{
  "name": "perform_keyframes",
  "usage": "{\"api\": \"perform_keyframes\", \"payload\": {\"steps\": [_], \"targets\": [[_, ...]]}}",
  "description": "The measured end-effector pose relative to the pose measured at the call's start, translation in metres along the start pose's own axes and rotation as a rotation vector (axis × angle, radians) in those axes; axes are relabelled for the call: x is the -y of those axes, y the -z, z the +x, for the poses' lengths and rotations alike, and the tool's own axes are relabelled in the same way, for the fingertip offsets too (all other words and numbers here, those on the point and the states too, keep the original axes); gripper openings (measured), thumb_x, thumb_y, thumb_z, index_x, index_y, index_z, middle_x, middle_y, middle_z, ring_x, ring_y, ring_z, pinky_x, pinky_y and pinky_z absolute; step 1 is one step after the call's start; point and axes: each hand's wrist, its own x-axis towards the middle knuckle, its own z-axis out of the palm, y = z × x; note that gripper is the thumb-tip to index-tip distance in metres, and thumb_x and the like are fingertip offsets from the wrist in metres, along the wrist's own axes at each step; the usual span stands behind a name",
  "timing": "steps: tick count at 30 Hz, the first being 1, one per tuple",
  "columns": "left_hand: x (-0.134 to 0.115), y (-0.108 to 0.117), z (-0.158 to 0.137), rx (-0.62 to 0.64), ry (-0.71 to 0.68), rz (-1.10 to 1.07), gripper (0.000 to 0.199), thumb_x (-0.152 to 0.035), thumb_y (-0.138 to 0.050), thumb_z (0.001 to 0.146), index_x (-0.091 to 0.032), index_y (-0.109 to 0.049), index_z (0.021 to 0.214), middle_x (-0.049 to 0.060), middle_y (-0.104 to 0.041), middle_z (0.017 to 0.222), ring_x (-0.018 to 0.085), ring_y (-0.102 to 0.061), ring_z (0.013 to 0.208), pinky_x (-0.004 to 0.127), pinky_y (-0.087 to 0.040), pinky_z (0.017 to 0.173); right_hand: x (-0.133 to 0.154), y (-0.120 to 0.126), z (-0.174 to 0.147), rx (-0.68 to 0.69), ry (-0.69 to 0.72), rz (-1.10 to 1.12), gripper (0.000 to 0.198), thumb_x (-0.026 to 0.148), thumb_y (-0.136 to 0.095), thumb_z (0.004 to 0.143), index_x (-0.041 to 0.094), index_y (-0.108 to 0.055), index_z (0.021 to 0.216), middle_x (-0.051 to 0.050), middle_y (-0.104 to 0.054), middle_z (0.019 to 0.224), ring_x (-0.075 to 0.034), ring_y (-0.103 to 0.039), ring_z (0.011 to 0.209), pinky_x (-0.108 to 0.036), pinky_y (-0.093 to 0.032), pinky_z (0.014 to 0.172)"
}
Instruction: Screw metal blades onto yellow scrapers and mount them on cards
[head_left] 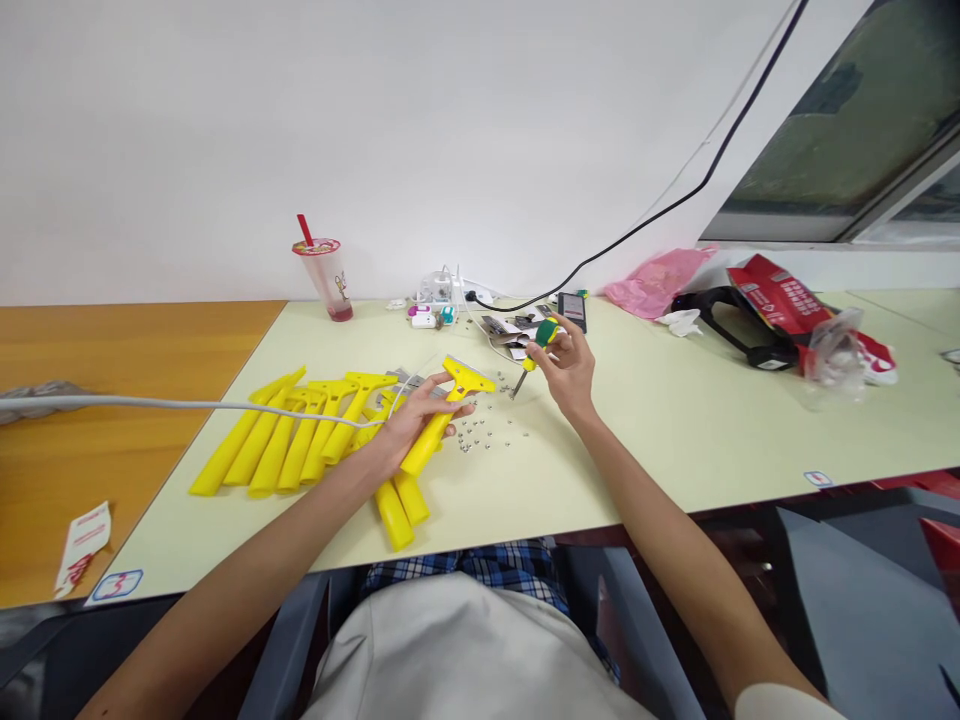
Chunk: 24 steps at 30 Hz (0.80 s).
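Note:
My left hand [411, 422] is closed around a yellow scraper [433, 437], whose wide head points up and away from me. In my right hand [570, 370] is a screwdriver [547, 333] with a green and yellow handle, its shaft slanting down toward the table. Small metal screws [474, 436] lie scattered on the tabletop below, between the two hands; the screwdriver's tip is near some of them. To the left of my left hand rests a row of several more yellow scrapers [281, 440], and a few lie under my left wrist.
A cup with a red straw [324, 280] stands at the back left. Against the wall sit a power strip [442, 288] and a phone [572, 311]. A pink bag [660, 282] and a red package [780, 295] lie right. A pale cable [187, 402] crosses above the scrapers.

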Motion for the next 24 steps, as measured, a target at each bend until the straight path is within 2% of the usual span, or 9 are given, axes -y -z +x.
{"api": "perform_keyframes", "payload": {"steps": [6,11,17,24], "targets": [[0.006,0.003,0.005,-0.041,0.073,0.006,0.064,0.001,-0.082,0.074,-0.02,-0.059,0.129,0.022,-0.075,0.14,0.027,-0.085,0.099,0.016,-0.054,0.05,0.007,-0.004,0.002,-0.064,-0.122,0.142,0.073,0.059,-0.099,0.076,0.035,-0.064,0.136,-0.002,-0.076,0.103,-0.026,-0.081,0.093,-0.042,-0.072,0.079],[0.008,0.006,0.005,-0.028,0.121,0.0,0.065,0.0,-0.081,0.075,-0.019,-0.058,0.133,0.022,-0.074,0.144,0.027,-0.086,0.101,0.016,-0.054,0.048,0.012,-0.009,-0.002,-0.066,-0.204,0.242,0.068,0.053,-0.099,0.077,0.036,-0.059,0.13,0.001,-0.077,0.105,-0.024,-0.082,0.099,-0.039,-0.073,0.082],[0.009,0.006,0.005,-0.03,0.135,-0.013,0.076,0.003,-0.081,0.074,-0.015,-0.057,0.144,0.026,-0.073,0.145,0.03,-0.086,0.103,0.017,-0.055,0.05,0.013,-0.013,-0.006,-0.051,-0.216,0.268,0.067,0.051,-0.098,0.08,0.036,-0.057,0.131,0.001,-0.078,0.109,-0.023,-0.083,0.095,-0.04,-0.073,0.083],[0.009,0.006,0.005,0.002,0.139,-0.019,0.076,0.002,-0.083,0.074,-0.015,-0.059,0.145,0.026,-0.075,0.141,0.028,-0.086,0.098,0.018,-0.056,0.052,0.01,-0.014,-0.008,0.0,-0.182,0.207,0.069,0.056,-0.096,0.082,0.037,-0.054,0.134,0.0,-0.078,0.111,-0.025,-0.083,0.102,-0.038,-0.073,0.08]]}}
